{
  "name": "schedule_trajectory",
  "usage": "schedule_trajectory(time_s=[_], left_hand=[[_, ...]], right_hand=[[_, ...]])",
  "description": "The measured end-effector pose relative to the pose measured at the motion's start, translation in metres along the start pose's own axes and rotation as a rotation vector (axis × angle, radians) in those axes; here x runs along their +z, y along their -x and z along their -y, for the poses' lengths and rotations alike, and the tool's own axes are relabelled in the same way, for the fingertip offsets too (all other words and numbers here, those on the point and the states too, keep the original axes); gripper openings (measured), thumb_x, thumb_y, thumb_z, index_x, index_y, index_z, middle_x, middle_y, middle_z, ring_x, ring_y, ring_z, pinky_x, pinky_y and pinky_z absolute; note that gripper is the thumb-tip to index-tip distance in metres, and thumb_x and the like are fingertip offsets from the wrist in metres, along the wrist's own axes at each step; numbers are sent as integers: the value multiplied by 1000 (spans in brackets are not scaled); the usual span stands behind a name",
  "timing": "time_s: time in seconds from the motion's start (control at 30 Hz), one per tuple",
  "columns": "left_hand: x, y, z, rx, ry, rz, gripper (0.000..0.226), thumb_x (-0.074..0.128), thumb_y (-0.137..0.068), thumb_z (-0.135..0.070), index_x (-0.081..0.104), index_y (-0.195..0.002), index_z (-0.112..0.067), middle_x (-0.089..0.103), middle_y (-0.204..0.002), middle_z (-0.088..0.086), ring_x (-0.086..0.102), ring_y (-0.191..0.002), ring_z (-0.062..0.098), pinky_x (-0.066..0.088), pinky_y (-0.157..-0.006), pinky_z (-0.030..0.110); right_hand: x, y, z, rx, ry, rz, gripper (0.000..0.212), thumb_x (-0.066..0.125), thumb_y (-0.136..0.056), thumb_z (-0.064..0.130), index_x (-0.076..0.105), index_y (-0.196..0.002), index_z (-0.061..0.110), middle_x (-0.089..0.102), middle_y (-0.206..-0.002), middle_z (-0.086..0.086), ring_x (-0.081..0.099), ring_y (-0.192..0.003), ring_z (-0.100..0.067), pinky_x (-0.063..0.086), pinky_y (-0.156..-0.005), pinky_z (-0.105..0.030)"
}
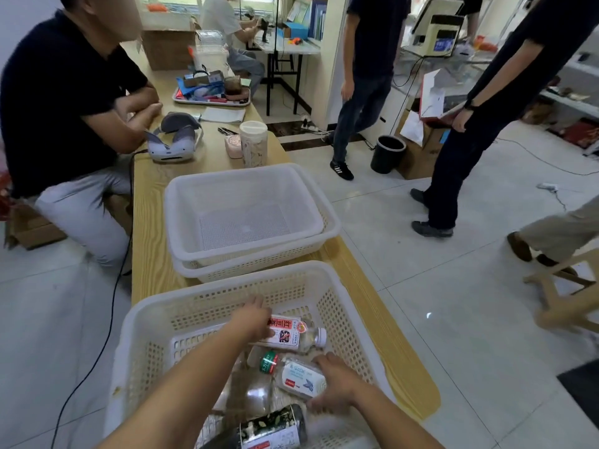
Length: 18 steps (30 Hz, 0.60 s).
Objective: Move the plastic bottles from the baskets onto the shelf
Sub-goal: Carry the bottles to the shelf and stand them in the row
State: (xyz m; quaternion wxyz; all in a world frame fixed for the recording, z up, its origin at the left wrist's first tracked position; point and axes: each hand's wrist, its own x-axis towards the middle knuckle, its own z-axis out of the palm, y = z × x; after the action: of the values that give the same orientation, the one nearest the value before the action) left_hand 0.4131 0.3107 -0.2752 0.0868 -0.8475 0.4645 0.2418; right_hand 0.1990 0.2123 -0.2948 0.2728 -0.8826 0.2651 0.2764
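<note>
A white perforated basket stands on the near end of the wooden table and holds several plastic bottles. My left hand grips a clear bottle with a red-and-white label and white cap lying on its side. My right hand grips a clear bottle with a pale blue label and green cap, also lying down. A dark-labelled bottle lies at the basket's near edge. A clear bottle lies between my arms. No shelf is in view.
Two empty white baskets are nested just beyond. Farther along the table sit a headset, a lidded jar and a tray of clutter. A person sits at the left; others stand at the right by a black bin.
</note>
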Motion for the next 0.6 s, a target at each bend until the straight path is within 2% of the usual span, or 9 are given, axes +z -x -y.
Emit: schedule_trajectory(time_s=[0.07,0.17,0.3,0.37,0.43,0.5,0.6], left_hand=[[-3,0,2,-16,26,6,55,62,-88,-41,48,-134,-13,30,-150,15,25,-140,32,27,-116,47],[-5,3,4,-30,128,21,71,66,-86,-36,33,-144,-12,25,-154,16,18,-144,33,21,-119,47],[-4,8,0,-50,281,55,85,70,-85,-27,18,-151,-14,44,-146,14,43,-133,30,38,-109,40],[-7,11,-2,-51,265,43,96,72,-83,-27,9,-154,-13,43,-147,15,44,-133,29,38,-109,39],[-9,15,-1,-26,167,11,96,74,-81,-31,13,-152,-10,32,-153,15,31,-140,31,30,-114,42],[-10,19,1,-22,84,2,85,72,-82,-36,26,-148,-9,26,-154,15,22,-143,32,26,-117,46],[-7,25,7,-71,78,5,75,69,-84,-38,34,-143,-8,30,-151,15,27,-139,32,32,-113,48]], right_hand=[[-2,0,1,5,7,11,95,79,-68,47,30,-145,19,36,-140,-5,38,-128,-23,35,-106,-33],[-4,0,4,2,5,17,94,81,-68,44,33,-144,17,38,-138,-6,39,-126,-23,37,-104,-33],[-5,1,5,8,10,17,96,82,-68,45,32,-146,18,39,-139,-5,40,-127,-23,36,-105,-32],[-5,4,6,7,9,14,99,81,-68,46,29,-148,18,37,-142,-5,38,-130,-23,35,-106,-32],[-5,6,8,11,-2,8,97,78,-71,50,30,-148,17,38,-143,-5,39,-130,-23,36,-106,-32],[-8,9,12,20,-60,12,86,72,-76,56,37,-143,16,44,-139,-6,46,-124,-22,40,-100,-31],[-8,15,19,57,-154,16,74,68,-80,57,45,-136,14,52,-133,-7,55,-115,-20,47,-94,-31]])
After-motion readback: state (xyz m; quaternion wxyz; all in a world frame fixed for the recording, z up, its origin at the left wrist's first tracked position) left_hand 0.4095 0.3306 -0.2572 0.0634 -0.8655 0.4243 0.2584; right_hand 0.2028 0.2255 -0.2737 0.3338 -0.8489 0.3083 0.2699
